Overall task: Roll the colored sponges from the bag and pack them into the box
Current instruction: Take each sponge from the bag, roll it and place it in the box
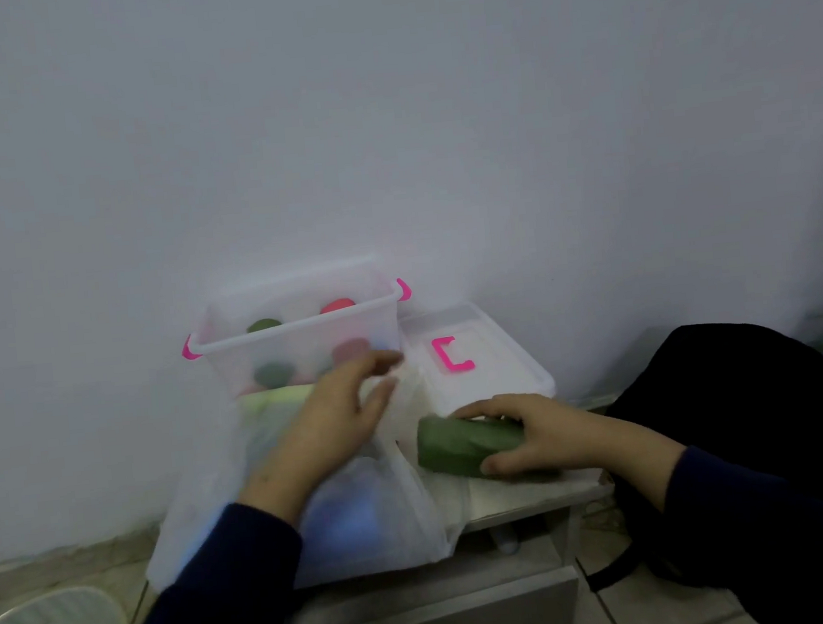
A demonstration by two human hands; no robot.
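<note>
Your right hand (544,432) curls around a rolled green sponge (466,444) lying on the desk (525,493), just right of the white plastic bag (368,519). Your left hand (329,418) hovers over the bag with fingers loosely spread, holding nothing. Behind the bag, the clear box (297,334) holds rolled sponges; its lid (478,355) lies behind the green sponge

Box mouth: your way into the clear box (297,334) is open from above; rolled sponges lie low inside.
Front: the white bag (366,505) crowds its near wall.
Right: the lid (483,355) lies just beside it.
Behind: the wall (382,115) blocks you.
</note>
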